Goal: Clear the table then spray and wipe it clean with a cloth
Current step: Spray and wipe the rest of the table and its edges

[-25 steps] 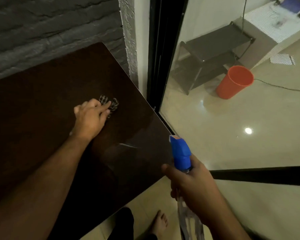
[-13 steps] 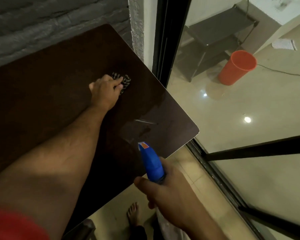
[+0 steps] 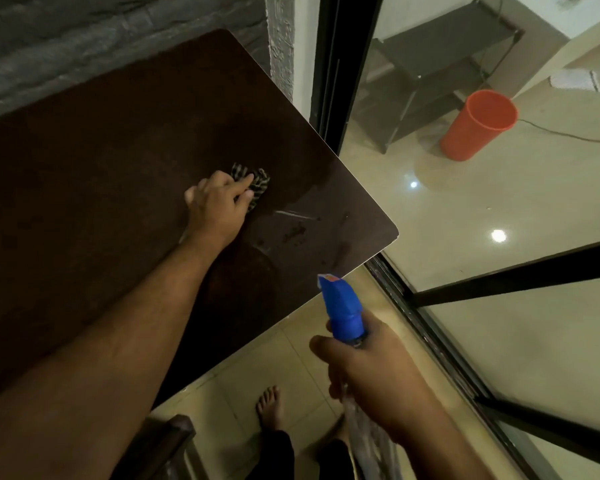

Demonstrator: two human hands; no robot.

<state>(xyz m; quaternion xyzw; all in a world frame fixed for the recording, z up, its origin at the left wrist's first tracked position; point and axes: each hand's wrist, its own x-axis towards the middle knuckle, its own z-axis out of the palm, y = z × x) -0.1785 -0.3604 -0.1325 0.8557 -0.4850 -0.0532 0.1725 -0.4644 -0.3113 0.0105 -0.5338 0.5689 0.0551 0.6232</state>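
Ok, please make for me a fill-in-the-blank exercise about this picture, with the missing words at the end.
1. The left hand presses a striped ____ onto the dark table.
2. The right hand holds a spray bottle whose top is ____ in colour.
3. Behind the glass, an ____ bucket stands on the floor.
4. Below the table edge, a bare ____ shows on the tiles.

Missing words: cloth; blue; orange; foot

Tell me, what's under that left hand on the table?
A striped cloth, bunched, pokes out past the fingers of the left hand, which presses it onto the dark table. The rest of the cloth is hidden beneath the hand.
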